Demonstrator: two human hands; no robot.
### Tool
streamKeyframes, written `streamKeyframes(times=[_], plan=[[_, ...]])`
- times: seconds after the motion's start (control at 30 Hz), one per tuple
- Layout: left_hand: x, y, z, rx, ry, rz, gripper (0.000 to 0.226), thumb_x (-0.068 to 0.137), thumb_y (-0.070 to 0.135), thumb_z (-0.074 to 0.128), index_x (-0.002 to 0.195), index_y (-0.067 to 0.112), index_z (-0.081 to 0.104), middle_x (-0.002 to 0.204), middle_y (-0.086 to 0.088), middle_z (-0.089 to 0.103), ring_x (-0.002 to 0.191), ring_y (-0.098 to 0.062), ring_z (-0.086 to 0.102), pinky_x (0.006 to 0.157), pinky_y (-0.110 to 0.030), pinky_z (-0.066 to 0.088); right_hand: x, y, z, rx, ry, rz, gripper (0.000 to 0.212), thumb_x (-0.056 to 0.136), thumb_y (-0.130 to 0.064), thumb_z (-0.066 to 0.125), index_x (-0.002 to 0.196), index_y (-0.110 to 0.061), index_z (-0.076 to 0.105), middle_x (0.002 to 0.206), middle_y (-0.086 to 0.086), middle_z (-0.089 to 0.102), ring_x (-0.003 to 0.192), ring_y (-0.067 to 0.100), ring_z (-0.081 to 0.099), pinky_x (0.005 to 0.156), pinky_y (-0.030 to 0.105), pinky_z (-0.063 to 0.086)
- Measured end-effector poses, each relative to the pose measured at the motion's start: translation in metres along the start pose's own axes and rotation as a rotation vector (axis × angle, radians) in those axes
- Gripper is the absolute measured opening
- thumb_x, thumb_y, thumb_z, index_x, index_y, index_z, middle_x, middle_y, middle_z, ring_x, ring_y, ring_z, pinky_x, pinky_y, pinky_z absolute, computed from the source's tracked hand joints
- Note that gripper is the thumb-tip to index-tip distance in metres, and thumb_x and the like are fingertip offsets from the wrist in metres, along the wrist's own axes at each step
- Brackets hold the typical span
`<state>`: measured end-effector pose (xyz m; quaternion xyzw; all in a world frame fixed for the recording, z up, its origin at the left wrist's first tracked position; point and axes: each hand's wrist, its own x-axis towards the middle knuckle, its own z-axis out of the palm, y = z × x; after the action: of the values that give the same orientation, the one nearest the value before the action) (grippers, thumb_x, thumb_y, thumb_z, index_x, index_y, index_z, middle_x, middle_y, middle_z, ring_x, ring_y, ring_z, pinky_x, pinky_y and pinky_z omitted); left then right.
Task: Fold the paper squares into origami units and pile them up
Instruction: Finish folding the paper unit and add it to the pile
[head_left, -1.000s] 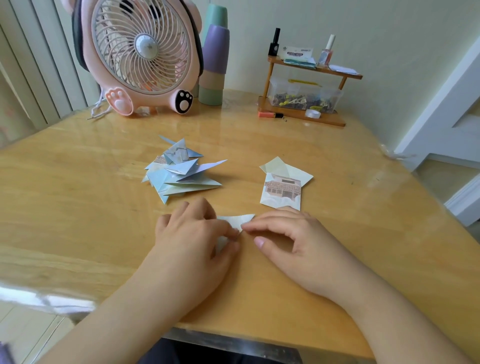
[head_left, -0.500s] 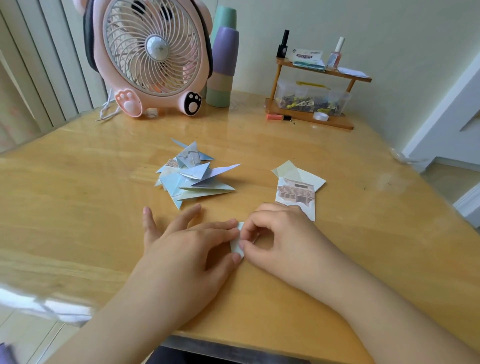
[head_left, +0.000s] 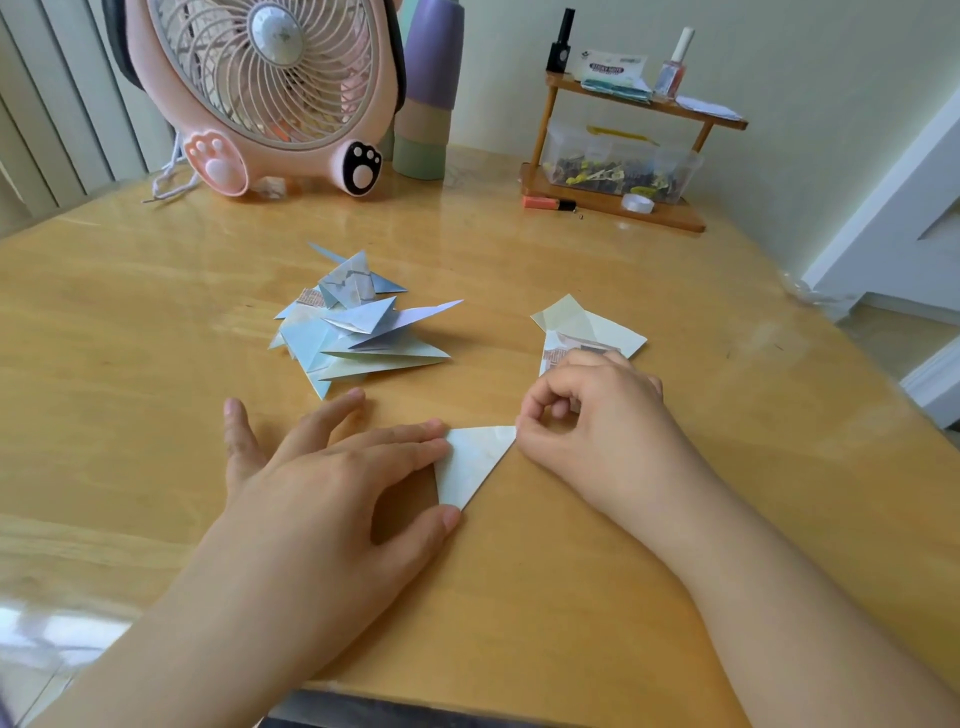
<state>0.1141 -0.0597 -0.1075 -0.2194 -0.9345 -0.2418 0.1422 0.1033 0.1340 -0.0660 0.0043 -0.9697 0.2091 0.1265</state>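
Observation:
A pale folded paper triangle (head_left: 472, 462) lies flat on the wooden table (head_left: 130, 364) between my hands. My left hand (head_left: 322, 488) rests on the table with straight fingers, its fingertips and thumb pressing the triangle's left edge. My right hand (head_left: 597, 426) is curled, and its thumb and forefinger pinch the triangle's upper right corner. Behind the left hand sits a loose pile of folded origami units (head_left: 358, 332) in blue and white. A small stack of unfolded paper squares (head_left: 597, 327) lies just behind the right hand, partly hidden by it.
A pink fan (head_left: 270, 88) stands at the back left, with stacked pastel cups (head_left: 428, 88) beside it. A small wooden shelf (head_left: 623, 208) with bottles and a clear box is at the back right. An orange pen (head_left: 545, 203) lies before it. The table's front edge is under my forearms.
The small folded paper has been opened out into a wider triangle. My right hand has drawn to the right with its corner, and the left hand's fingers have flattened onto the left edge.

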Motion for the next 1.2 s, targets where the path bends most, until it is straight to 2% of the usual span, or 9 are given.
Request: streamKeyframes(times=[0.13,0.2,0.37,0.6,0.77,0.87,0.97,1.03,1.2], plan=[[0.000,0.002,-0.003,0.014,-0.057,-0.004,0.052,0.075,0.068,0.035,0.111,0.045,0.064,0.116,0.041,0.053,0.128,-0.015,0.047,0.098,-0.075,0.013,0.000,0.001,0.000,-0.030,0.002,-0.014,0.011,0.079,-0.019,0.064,0.069,-0.023,0.063,0.072,-0.009,0.046,0.095,0.006,0.041,0.086,0.026,0.024],[0.001,0.004,-0.007,-0.013,-0.120,-0.050,0.059,0.071,0.072,0.031,0.115,0.048,0.060,0.117,0.047,0.048,0.134,-0.008,0.036,0.104,-0.071,0.004,-0.002,0.000,0.000,-0.040,0.011,-0.063,0.011,0.078,-0.018,0.065,0.069,-0.022,0.063,0.069,-0.012,0.043,0.095,0.004,0.038,0.089,0.027,0.024],[0.002,0.006,-0.014,-0.005,-0.231,-0.093,0.076,0.057,0.077,0.013,0.126,0.059,0.042,0.117,0.059,0.028,0.140,0.007,0.004,0.111,-0.055,-0.013,-0.014,-0.012,0.008,-0.005,-0.001,-0.241,0.010,0.069,-0.028,0.062,0.060,-0.027,0.061,0.063,-0.015,0.044,0.080,0.010,0.042,0.076,0.028,0.022],[0.001,0.005,-0.019,-0.068,-0.255,-0.105,0.075,0.054,0.069,0.016,0.126,0.059,0.036,0.113,0.058,0.028,0.135,0.014,-0.001,0.113,-0.045,-0.015,-0.019,-0.016,0.009,0.089,-0.110,-0.372,0.008,0.070,-0.030,0.062,0.062,-0.028,0.061,0.066,-0.012,0.049,0.081,0.007,0.038,0.083,0.031,0.024],[0.001,0.005,-0.019,-0.089,-0.241,-0.112,0.076,0.055,0.063,0.012,0.126,0.057,0.036,0.123,0.051,0.035,0.131,0.018,-0.002,0.114,-0.045,-0.014,-0.024,-0.019,0.009,0.182,-0.229,-0.447,0.008,0.072,-0.035,0.064,0.066,-0.032,0.061,0.071,-0.018,0.049,0.086,0.000,0.040,0.088,0.030,0.026],[0.001,0.006,-0.020,-0.099,-0.235,-0.104,0.074,0.056,0.065,0.015,0.126,0.057,0.037,0.120,0.052,0.034,0.130,0.020,-0.002,0.114,-0.044,-0.014,-0.024,-0.016,0.003,0.269,-0.265,-0.399,0.004,0.073,-0.037,0.066,0.076,-0.037,0.062,0.083,-0.019,0.053,0.093,-0.001,0.045,0.091,0.021,0.030],[0.001,0.010,-0.023,-0.127,-0.240,-0.119,0.072,0.059,0.072,0.024,0.128,0.057,0.037,0.099,0.058,0.024,0.122,0.028,-0.005,0.113,-0.038,-0.017,-0.019,-0.003,-0.006,0.258,-0.150,-0.223,0.022,0.083,-0.040,0.066,0.105,-0.038,0.061,0.101,-0.025,0.050,0.100,-0.007,0.045,0.091,0.009,0.030],[0.001,0.012,-0.024,-0.098,-0.242,-0.109,0.078,0.055,0.078,0.020,0.129,0.058,0.035,0.096,0.058,0.020,0.122,0.027,-0.004,0.114,-0.039,-0.016,-0.016,0.004,-0.008,0.125,-0.180,-0.149,0.038,0.084,-0.046,0.060,0.121,-0.038,0.054,0.112,-0.027,0.044,0.105,-0.009,0.037,0.100,0.013,0.026],[0.002,0.012,-0.023,-0.074,-0.238,-0.101,0.081,0.052,0.081,0.021,0.128,0.055,0.036,0.117,0.053,0.025,0.132,0.016,0.006,0.115,-0.044,-0.009,-0.017,0.003,-0.005,0.188,-0.217,-0.141,0.012,0.082,-0.034,0.067,0.090,-0.031,0.059,0.105,-0.020,0.051,0.109,-0.005,0.042,0.102,0.025,0.031]])
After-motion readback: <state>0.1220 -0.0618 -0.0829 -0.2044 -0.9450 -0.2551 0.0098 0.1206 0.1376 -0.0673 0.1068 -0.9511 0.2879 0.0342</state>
